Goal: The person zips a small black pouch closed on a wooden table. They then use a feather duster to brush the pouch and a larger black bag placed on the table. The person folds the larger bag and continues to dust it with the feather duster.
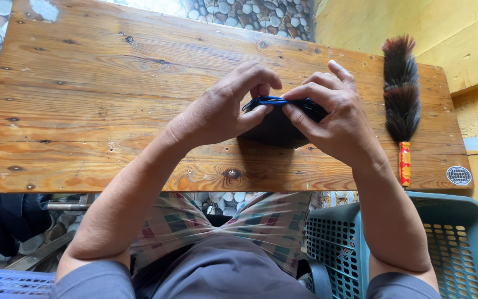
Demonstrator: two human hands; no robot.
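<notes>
A small dark cloth piece (275, 132) with a blue edge rests on the wooden table (84, 99) near its front edge. My left hand (222, 108) pinches the blue edge from the left with thumb and fingers. My right hand (333, 113) grips the same edge from the right, its fingers curled over the cloth. Both hands meet at the middle of the blue edge, and they hide much of the cloth.
A feather duster (401, 91) with a red and yellow handle lies at the table's right end. A round sticker (459, 175) marks the front right corner. A blue-green plastic basket (443, 243) stands lower right, another blue crate (6, 282) lower left.
</notes>
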